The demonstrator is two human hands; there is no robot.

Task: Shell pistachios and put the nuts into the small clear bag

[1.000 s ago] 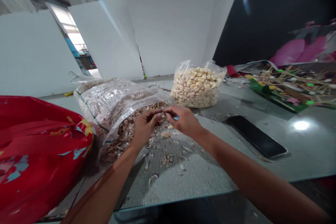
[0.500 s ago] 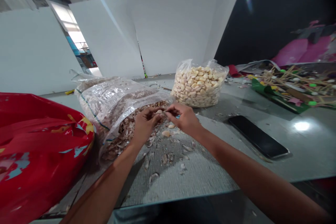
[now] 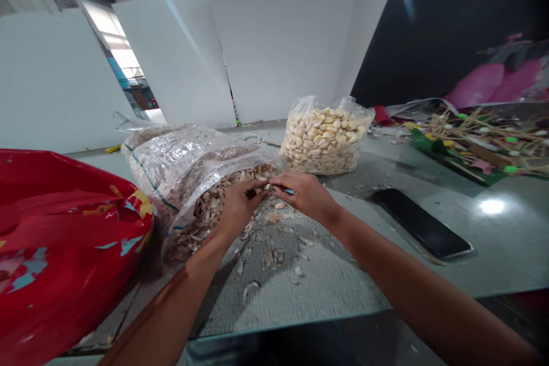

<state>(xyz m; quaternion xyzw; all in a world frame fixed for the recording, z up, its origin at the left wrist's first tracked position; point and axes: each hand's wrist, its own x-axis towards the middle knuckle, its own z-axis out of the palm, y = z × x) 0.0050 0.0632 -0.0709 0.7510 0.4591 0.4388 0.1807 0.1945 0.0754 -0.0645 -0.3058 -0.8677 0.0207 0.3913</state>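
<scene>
My left hand [image 3: 241,201] and my right hand [image 3: 306,194] meet fingertip to fingertip, pinching a small pale bean [image 3: 268,187] between them. A bit of blue shows under my right fingers. Just beyond and to the left lies a clear plastic sack [image 3: 184,151], its open mouth full of brown shells [image 3: 214,197]. Behind my right hand stands a clear bag of pale beans [image 3: 328,140]. Two loose beans [image 3: 271,217] and scattered peel bits rest on the grey table [image 3: 317,291] below my hands.
A black phone [image 3: 422,223] lies on the right. Red plastic [image 3: 64,240] bulges at the left. Thin sticks with coloured tips [image 3: 484,131] are heaped on green sheet at the back right. White panels [image 3: 283,46] stand behind the table.
My fingertips have come closer together, and the bean between them is less visible. My right hand has turned slightly, and its fingers now lie flatter. The bags and phone have not moved.
</scene>
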